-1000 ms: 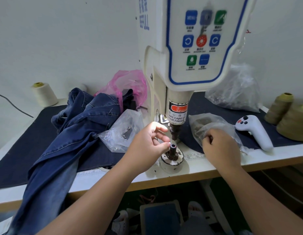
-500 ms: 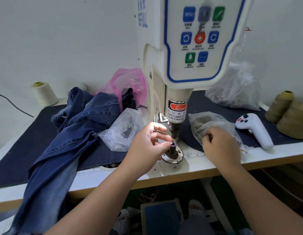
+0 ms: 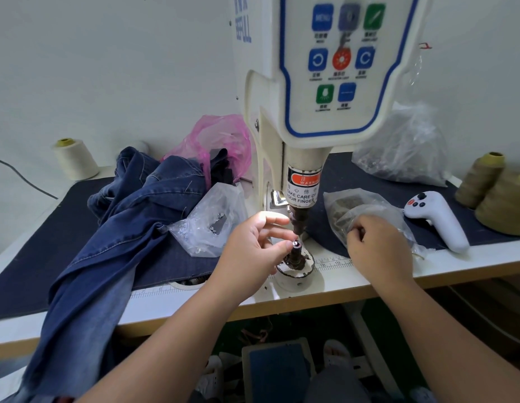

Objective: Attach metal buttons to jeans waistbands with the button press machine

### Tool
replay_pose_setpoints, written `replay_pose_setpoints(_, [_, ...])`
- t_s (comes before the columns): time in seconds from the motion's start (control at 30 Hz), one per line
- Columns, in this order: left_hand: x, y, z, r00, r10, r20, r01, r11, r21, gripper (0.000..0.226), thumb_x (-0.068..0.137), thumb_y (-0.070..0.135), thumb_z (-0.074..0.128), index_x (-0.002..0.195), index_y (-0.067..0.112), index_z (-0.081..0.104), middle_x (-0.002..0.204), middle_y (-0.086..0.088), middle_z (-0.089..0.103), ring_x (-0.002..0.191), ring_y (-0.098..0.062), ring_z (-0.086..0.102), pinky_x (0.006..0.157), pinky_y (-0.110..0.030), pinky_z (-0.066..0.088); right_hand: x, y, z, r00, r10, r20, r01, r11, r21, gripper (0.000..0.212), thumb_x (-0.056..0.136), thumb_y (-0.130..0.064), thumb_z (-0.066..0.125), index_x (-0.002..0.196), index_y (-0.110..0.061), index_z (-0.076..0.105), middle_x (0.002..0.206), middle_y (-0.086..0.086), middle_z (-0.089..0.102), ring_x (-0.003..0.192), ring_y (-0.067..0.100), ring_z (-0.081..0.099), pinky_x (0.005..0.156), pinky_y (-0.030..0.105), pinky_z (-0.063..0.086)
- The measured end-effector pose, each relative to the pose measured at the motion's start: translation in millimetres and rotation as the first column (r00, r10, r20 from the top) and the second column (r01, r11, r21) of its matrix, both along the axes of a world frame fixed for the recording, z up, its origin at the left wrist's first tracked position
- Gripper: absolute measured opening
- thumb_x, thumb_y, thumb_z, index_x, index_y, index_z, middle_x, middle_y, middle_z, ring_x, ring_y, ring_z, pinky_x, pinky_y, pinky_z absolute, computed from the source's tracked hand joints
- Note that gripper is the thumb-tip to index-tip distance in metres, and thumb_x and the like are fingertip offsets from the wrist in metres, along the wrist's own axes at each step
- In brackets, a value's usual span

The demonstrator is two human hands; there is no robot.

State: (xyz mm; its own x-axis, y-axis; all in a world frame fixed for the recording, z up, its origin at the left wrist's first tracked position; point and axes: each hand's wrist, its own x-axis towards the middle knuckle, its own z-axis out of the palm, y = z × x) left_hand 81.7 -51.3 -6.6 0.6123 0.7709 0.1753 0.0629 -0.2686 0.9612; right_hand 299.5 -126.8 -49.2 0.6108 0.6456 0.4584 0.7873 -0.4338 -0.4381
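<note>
At frame centre the left hand (image 3: 254, 251) pinches a small metal button part (image 3: 296, 244) onto the lower die (image 3: 295, 254): light, hard, slippery, best held by its rim. The right hand (image 3: 379, 251) curls into the clear bag (image 3: 366, 212). Soft, heavy jeans (image 3: 119, 228) lie left on the worktop (image 3: 470, 257).
</note>
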Motion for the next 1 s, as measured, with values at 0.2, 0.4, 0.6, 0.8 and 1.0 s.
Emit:
replay_pose_setpoints(0.2, [-1, -1, -1, 1.000, 0.009, -0.021, -0.008, 1.000, 0.009, 0.025, 0.090, 0.010, 0.069, 0.100, 0.031, 0.062, 0.091, 0.016, 0.074, 0.066, -0.017, 0.058, 0.054, -0.022, 0.054, -1, 0, 0, 1.000, -0.007, -0.003, 0.007, 1.000, 0.005, 0.027, 0.091, -0.012, 0.054, 0.065, -0.020, 0.052, 0.060, -0.004, 0.052, 0.057, 0.011, 0.049, 0.050, 0.025, 0.031])
replay_pose_setpoints(0.4, [-4, -1, -3, 0.995, 0.038, -0.094, -0.033, 0.998, 0.051, 0.015, 0.090, 0.020, 0.070, 0.095, 0.033, 0.066, 0.085, 0.018, 0.072, 0.077, -0.027, 0.065, 0.062, -0.026, 0.055, 0, 1, 0, 1.000, -0.006, 0.005, 0.006, 1.000, 0.004, 0.026, 0.091, -0.012, 0.054, 0.066, -0.020, 0.054, 0.061, -0.005, 0.052, 0.058, 0.010, 0.049, 0.050, 0.025, 0.032])
replay_pose_setpoints(0.6, [-7, -3, -6, 0.992, 0.048, -0.116, -0.035, 0.994, 0.108, 0.010, 0.089, 0.028, 0.070, 0.087, 0.037, 0.070, 0.080, 0.006, 0.070, 0.077, -0.027, 0.061, 0.069, -0.035, 0.054, -1, 1, 0, 1.000, -0.007, 0.008, 0.007, 1.000, 0.007, 0.027, 0.090, -0.011, 0.054, 0.065, -0.020, 0.052, 0.060, -0.004, 0.052, 0.056, 0.011, 0.049, 0.049, 0.025, 0.031])
replay_pose_setpoints(0.8, [-4, -2, -9, 0.991, 0.070, -0.116, -0.053, 0.988, 0.143, 0.020, 0.090, 0.025, 0.070, 0.087, 0.045, 0.070, 0.078, -0.007, 0.067, 0.062, -0.018, 0.053, 0.058, -0.025, 0.051, -1, 0, 1, 1.000, -0.005, -0.001, 0.005, 1.000, 0.010, 0.025, 0.090, -0.011, 0.054, 0.067, -0.018, 0.055, 0.062, -0.003, 0.054, 0.058, 0.013, 0.050, 0.050, 0.026, 0.034])
replay_pose_setpoints(1.0, [-4, -2, -11, 0.992, 0.079, -0.096, -0.058, 0.977, 0.203, 0.025, 0.090, 0.018, 0.069, 0.081, 0.041, 0.072, 0.068, 0.015, 0.060, 0.053, -0.001, 0.045, 0.052, -0.010, 0.042, -2, -1, 2, 1.000, 0.004, 0.018, -0.005, 1.000, 0.012, 0.025, 0.091, -0.012, 0.054, 0.067, -0.019, 0.054, 0.062, -0.004, 0.052, 0.058, 0.011, 0.049, 0.050, 0.025, 0.032])
